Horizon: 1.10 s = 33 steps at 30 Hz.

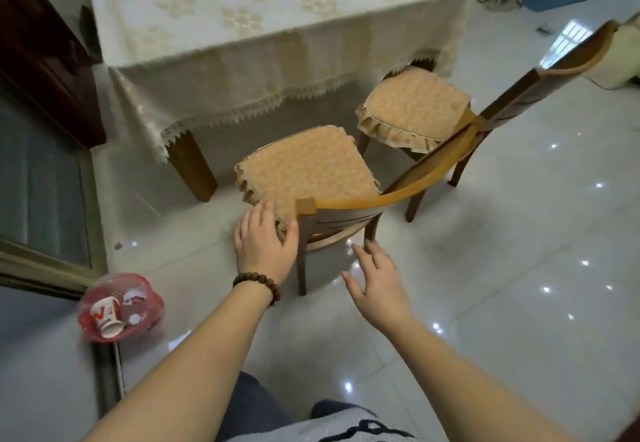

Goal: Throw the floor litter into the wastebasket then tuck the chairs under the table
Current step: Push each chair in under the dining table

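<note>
Left hand [265, 244], beaded bracelet [258, 285] at wrist: fingers spread wide, at the near chair's [308, 171] seat cushion edge, holding nothing. Right hand [375, 284]: fingers spread, empty, just below the backrest. Red wastebasket [119, 306], lower left on floor: paper cups [107, 317] inside. Far chair [415, 109]: seat front partly under the cloth-covered counter [242, 46].
</note>
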### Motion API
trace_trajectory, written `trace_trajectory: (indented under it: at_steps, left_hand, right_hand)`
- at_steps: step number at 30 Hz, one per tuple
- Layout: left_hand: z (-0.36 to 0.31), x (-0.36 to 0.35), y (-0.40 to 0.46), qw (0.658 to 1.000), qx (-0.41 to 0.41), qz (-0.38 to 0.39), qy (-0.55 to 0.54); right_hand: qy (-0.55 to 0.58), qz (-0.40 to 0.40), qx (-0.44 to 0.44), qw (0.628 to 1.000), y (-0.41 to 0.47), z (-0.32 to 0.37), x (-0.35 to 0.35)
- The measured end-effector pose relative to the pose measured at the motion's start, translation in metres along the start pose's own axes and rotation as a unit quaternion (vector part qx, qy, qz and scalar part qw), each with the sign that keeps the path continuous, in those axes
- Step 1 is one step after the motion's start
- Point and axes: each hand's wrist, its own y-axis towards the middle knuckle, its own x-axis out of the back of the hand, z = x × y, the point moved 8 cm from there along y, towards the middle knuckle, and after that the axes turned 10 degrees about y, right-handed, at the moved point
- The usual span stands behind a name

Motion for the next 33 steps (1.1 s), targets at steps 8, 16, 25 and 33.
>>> trace_trajectory:
  at_steps: [8, 16, 25, 33]
  left_hand:
    - [-0.1, 0.027, -0.017, 0.997, -0.052, -0.063, 0.009]
    - [-0.158, 0.009, 0.034, 0.995, -0.072, -0.068, 0.025]
    - [-0.17, -0.002, 0.088, 0.996, -0.037, -0.015, 0.086]
    - [-0.148, -0.003, 0.066, 0.982, 0.0, 0.028, 0.185]
  right_hand:
    - [0.022, -0.07, -0.013, 0.997, 0.015, -0.053, 0.112]
    - [-0.05, -0.071, 0.065, 0.994, 0.104, -0.053, 0.172]
    - [-0.137, 0.058, 0.146, 0.978, 0.181, -0.049, 0.174]
    - [-0.292, 0.339, 0.286, 0.847, 0.203, -0.058, 0.143]
